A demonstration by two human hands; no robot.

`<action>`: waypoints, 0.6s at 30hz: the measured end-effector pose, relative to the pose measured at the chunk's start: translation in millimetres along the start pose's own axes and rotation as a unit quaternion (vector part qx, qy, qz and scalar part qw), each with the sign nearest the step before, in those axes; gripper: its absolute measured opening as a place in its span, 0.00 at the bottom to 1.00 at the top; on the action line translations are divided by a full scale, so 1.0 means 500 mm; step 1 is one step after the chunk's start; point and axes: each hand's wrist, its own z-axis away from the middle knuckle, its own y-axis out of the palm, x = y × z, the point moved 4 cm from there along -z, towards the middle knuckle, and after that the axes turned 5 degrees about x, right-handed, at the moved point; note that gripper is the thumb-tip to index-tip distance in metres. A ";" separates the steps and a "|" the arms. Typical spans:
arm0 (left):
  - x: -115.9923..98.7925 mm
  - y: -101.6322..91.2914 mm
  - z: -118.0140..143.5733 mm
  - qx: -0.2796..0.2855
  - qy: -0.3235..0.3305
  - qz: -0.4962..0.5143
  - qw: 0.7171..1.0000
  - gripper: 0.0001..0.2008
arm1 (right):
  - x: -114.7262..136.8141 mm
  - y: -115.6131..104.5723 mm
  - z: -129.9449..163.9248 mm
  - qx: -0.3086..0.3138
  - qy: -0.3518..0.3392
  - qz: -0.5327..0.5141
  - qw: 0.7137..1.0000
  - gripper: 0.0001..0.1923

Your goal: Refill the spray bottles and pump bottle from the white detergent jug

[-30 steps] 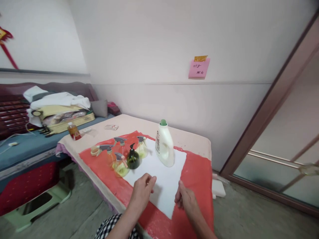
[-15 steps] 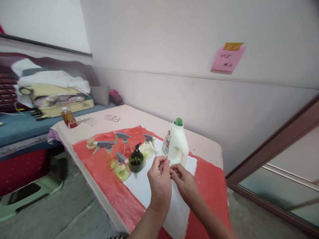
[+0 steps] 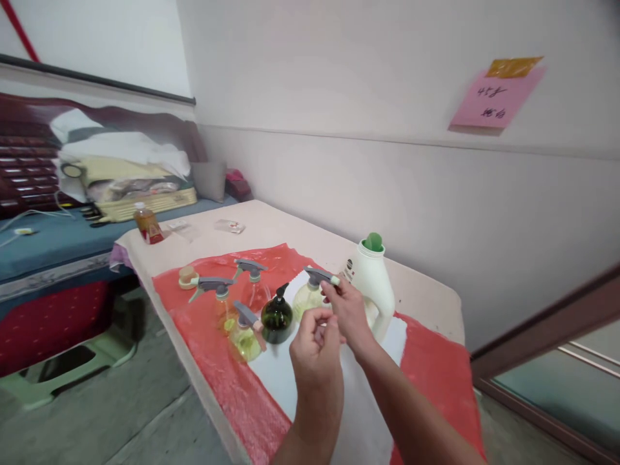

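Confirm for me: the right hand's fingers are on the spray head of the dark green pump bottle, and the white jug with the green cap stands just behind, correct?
Not quite. The head view shows the right hand at the trigger head of the pale yellow spray bottle; the dark green pump bottle stands untouched beside it. The white jug is just behind.

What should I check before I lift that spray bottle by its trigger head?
1. Right hand on the trigger head of the spray bottle: ok, fingers touch it.
2. Full grip closed around it: cannot tell.
3. Left hand free: ok, it hovers over the white sheet, holding nothing visible.
4. Room beside the bottle: not ok, the dark pump bottle and the white jug stand close on either side.
5. Jug cap on: ok, green cap in place.
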 end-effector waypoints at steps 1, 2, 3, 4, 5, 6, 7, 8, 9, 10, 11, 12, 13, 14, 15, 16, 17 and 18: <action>-0.004 -0.002 -0.002 -0.001 0.009 -0.021 1.000 0.09 | 0.006 -0.031 0.026 -0.014 0.006 -0.012 1.000 0.15; -0.009 -0.002 -0.002 0.004 0.019 -0.053 0.998 0.10 | 0.009 -0.064 0.055 -0.031 0.016 -0.023 0.999 0.15; -0.014 0.001 0.001 0.016 0.031 -0.090 0.995 0.14 | 0.011 -0.097 0.085 -0.052 0.027 -0.033 0.998 0.16; -0.017 0.007 0.006 0.036 0.039 -0.126 0.991 0.19 | 0.011 -0.129 0.115 -0.073 0.037 -0.046 0.996 0.16; -0.019 0.015 0.013 0.063 0.043 -0.157 0.985 0.25 | 0.010 -0.158 0.144 -0.094 0.047 -0.061 0.993 0.17; -0.017 0.026 0.023 0.097 0.042 -0.181 0.978 0.30 | 0.007 -0.184 0.169 -0.112 0.055 -0.079 0.989 0.18; -0.014 0.039 0.035 0.136 0.038 -0.198 0.970 0.34 | 0.004 -0.205 0.192 -0.127 0.062 -0.099 0.985 0.19; -0.008 0.052 0.049 0.176 0.034 -0.210 0.961 0.38 | 0.001 -0.222 0.210 -0.137 0.068 -0.120 0.981 0.20; -0.001 0.065 0.062 0.210 0.028 -0.221 0.952 0.41 | -0.001 -0.236 0.224 -0.143 0.071 -0.140 0.977 0.20; 0.007 0.076 0.075 0.232 0.021 -0.233 0.944 0.43 | -0.001 -0.247 0.234 -0.144 0.072 -0.158 0.974 0.21; 0.014 0.084 0.087 0.243 0.014 -0.246 0.938 0.43 | -0.001 -0.256 0.241 -0.140 0.071 -0.173 0.972 0.21; 0.021 0.089 0.096 0.246 0.005 -0.255 0.935 0.41 | 0.001 -0.263 0.245 -0.134 0.068 -0.187 0.971 0.21; 0.026 0.094 0.104 0.251 -0.007 -0.253 0.934 0.38 | 0.002 -0.270 0.247 -0.124 0.066 -0.200 0.970 0.21; 0.029 0.099 0.112 0.271 -0.021 -0.234 0.933 0.33 | 0.003 -0.277 0.248 -0.114 0.065 -0.213 0.968 0.21; 0.032 0.106 0.119 0.310 -0.042 -0.195 0.930 0.29 | 0.003 -0.283 0.248 -0.104 0.067 -0.224 0.967 0.22; 0.034 0.114 0.128 0.365 -0.071 -0.137 0.918 0.25 | 0.002 -0.288 0.247 -0.094 0.072 -0.236 0.965 0.22; 0.035 0.122 0.137 0.422 -0.103 -0.071 0.898 0.23 | -0.001 -0.292 0.246 -0.084 0.079 -0.246 0.962 0.23; 0.033 0.128 0.145 0.470 -0.133 -0.007 0.872 0.22 | -0.006 -0.294 0.245 -0.075 0.087 -0.255 0.960 0.23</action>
